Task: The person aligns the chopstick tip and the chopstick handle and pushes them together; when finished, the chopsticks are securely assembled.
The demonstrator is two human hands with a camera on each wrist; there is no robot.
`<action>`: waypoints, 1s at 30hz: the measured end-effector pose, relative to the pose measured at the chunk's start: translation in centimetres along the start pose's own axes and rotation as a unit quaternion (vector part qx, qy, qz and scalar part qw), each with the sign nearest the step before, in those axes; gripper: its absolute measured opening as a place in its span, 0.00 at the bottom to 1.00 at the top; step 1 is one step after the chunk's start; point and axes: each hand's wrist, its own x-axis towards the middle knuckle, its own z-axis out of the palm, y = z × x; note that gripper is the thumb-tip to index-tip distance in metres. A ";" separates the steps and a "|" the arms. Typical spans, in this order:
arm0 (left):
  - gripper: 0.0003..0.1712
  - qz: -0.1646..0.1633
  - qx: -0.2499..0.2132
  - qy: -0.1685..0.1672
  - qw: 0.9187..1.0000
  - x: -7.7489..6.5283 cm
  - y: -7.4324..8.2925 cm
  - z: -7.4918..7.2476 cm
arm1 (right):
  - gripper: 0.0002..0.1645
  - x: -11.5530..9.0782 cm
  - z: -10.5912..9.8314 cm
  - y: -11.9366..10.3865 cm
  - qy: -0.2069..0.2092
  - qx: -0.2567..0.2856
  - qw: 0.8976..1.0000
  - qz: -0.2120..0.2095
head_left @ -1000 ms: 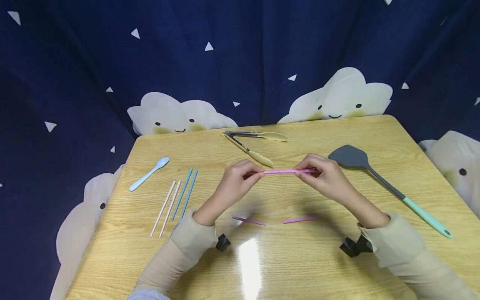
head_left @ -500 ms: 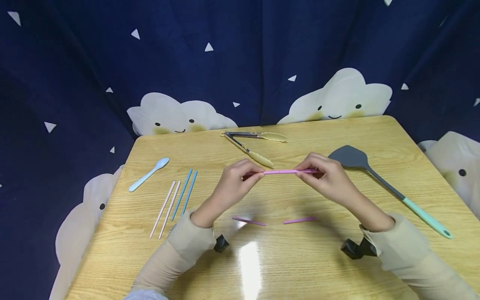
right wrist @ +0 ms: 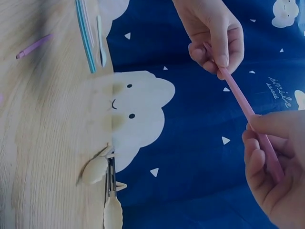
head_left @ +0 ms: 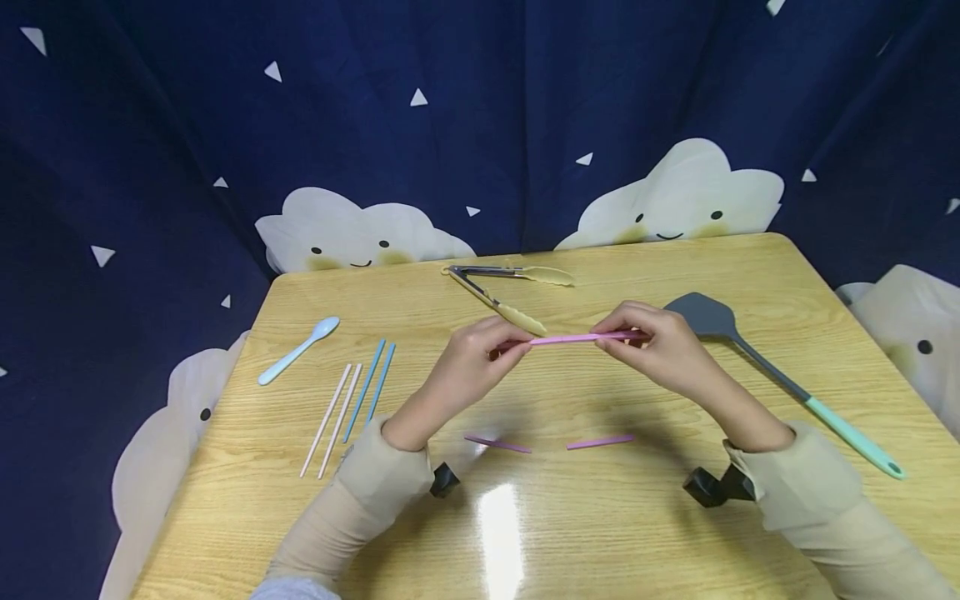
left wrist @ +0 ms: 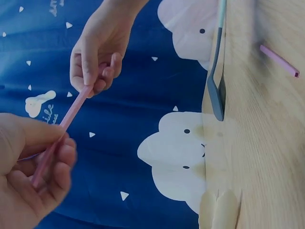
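Both hands hold a slim pink chopstick above the middle of the table, one hand at each end. It looks like two sections lined up end to end. My left hand pinches the left part between thumb and fingers. At the other end, my right hand grips with thumb and curled fingers. In the left wrist view the chopstick runs straight from one hand to the other, its ends partly hidden in the fingers. Two short purple-pink chopstick sections, a left one and a right one, lie below on the table.
Open tongs with cream tips lie beyond the hands. On the left are a light blue spoon, two pale pink sticks and two blue sticks. A grey spatula with a mint handle lies on the right.
The right hand has shifted slightly right and up, showing a little more of the chopstick between the hands. The seam at its middle looks fainter now. The left hand has barely moved.
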 end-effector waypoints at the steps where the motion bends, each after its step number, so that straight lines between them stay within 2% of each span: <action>1: 0.02 0.001 0.009 -0.004 1.000 0.0 0.0 -0.1 | 0.09 0.0 0.0 0.0 -0.001 -0.003 1.000 -0.001; 7: 0.02 -0.008 0.077 -0.043 0.996 -0.4 -0.1 -0.6 | 0.11 0.1 0.5 0.3 -0.018 -0.027 0.999 -0.033; 12: 0.02 -0.014 0.087 -0.081 0.993 -0.9 -0.4 -0.9 | 0.12 0.1 1.0 0.5 -0.039 -0.022 0.997 -0.059; 16: 0.02 -0.034 0.090 -0.090 0.991 -1.6 -0.8 -1.2 | 0.15 0.0 0.9 0.8 -0.041 -0.001 0.999 -0.025; 20: 0.02 -0.086 0.095 -0.086 0.988 -2.8 -1.7 -1.9 | 0.19 -0.6 0.7 2.0 -0.027 0.008 0.999 0.026; 23: 0.02 -0.134 0.078 -0.073 0.985 -4.0 -2.5 -2.5 | 0.15 -1.4 1.0 3.2 -0.036 0.000 0.998 0.043; 25: 0.02 -0.164 0.065 -0.062 0.982 -4.8 -3.2 -3.0 | 0.12 -2.2 1.7 4.1 -0.063 -0.006 0.997 0.048; 27: 0.02 -0.191 0.058 -0.053 0.978 -5.6 -3.8 -3.4 | 0.09 -3.2 2.7 4.9 -0.106 -0.013 0.993 0.052; 30: 0.02 -0.232 0.064 -0.045 0.969 -6.9 -4.8 -4.0 | 0.08 -4.7 4.5 6.1 -0.180 -0.025 0.982 0.050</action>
